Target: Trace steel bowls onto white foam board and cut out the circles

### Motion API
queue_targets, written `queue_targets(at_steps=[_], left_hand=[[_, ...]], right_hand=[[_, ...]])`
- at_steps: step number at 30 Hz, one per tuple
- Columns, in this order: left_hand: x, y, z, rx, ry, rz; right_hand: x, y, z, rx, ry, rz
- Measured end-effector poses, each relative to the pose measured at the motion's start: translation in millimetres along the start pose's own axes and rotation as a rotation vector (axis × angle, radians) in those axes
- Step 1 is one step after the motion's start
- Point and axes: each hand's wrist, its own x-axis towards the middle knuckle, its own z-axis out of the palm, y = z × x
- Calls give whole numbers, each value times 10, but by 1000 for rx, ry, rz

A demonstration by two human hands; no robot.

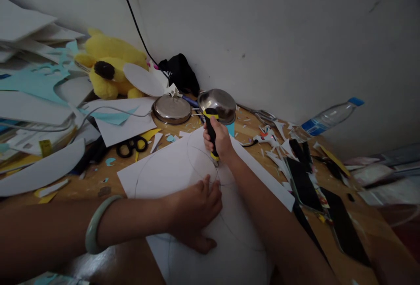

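"Why's the left hand [197, 210] flat there?"
"Steadying the marked white sheet [167, 171], I'd guess, short of the tabletop's [141, 258] back edge; fingers slightly parted, gripping nothing."
"And the right hand [223, 143]?"
"Curled round the black-and-yellow cutter [212, 140], tip down, probably for control."

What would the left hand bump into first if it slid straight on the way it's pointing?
The left hand would probably bump into the person's own right forearm. How high that forearm sits above the white sheet is unclear, so it might slip underneath.
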Motion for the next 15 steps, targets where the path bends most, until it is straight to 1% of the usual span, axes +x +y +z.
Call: queue_targets(at_steps=[5, 9, 15], left_hand=[[6, 1, -10, 3, 3, 4], [10, 6, -9, 2, -3, -7], [5, 10, 1, 11, 21, 3]], right_hand=[[6, 0, -9, -14, -22, 17], [38, 2, -3, 17, -23, 23], [84, 19, -4, 37, -61, 38]])
